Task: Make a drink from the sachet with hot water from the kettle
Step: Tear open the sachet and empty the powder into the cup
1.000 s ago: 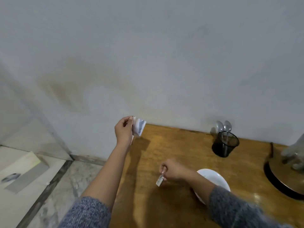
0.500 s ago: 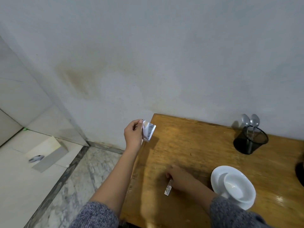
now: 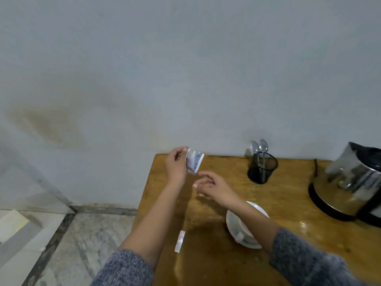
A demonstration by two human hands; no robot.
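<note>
A plain pale grey-blue plastered wall [image 3: 185, 69] fills the view from 9 through 12 to 3 o'clock, marked at 9 o'clock by a brownish-yellow stain [image 3: 47, 126]. A glossy honey-brown wooden table [image 3: 226, 174] butts against it toward 4 o'clock. At 7 o'clock lies a mottled grey marble floor [image 3: 92, 240], edged by a dark stone border strip [image 3: 51, 242].
</note>
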